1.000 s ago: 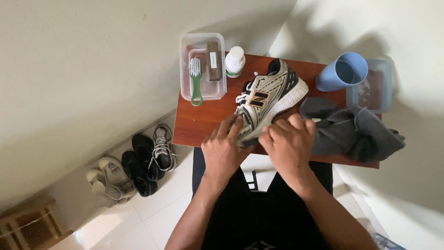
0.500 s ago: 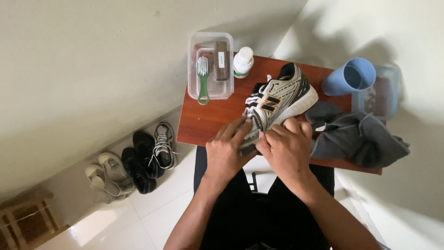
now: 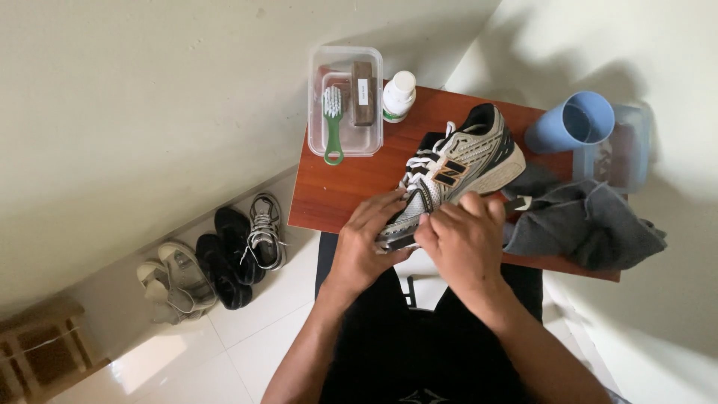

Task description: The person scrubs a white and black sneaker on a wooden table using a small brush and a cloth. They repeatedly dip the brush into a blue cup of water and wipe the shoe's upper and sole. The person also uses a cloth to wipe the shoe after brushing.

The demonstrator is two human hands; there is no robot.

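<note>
Mesh and synthetic leather in grey, white and black made up the running shoe [image 3: 456, 168], which lay across the middle of the reddish wooden bench [image 3: 336, 198], toe at the front edge and heel toward the back. The left hand [image 3: 366, 243] was cupped around the toe from the left, fingers curled over the upper. The right hand [image 3: 464, 236] was pressed on the shoe's right flank, fingers bent down onto it; whether anything small was pinched beneath could not be told. Both hands were closed loosely on the shoe rather than clenched.

The shoe was judged light, with a soft, yielding upper and a stiffer, springy foam sole. The firmest hold was judged to be at the sole edge and the heel counter, as the mesh would dent and the white laces [image 3: 422, 161] would slip.

A crumpled grey cloth [image 3: 583, 224], limp and absorbent-looking, was heaped at the right front corner. A smooth blue plastic cup [image 3: 572, 123] stood at the back right, beside a translucent box [image 3: 624, 153]. At the back left corner, a clear plastic tray [image 3: 345, 101] held a green-handled brush [image 3: 332, 123] with white bristles, and a small white bottle [image 3: 399, 96] stood just beside it. 3 pairs of shoes [image 3: 213, 258] were lined up on the glossy tiled floor [image 3: 247, 337].
</note>
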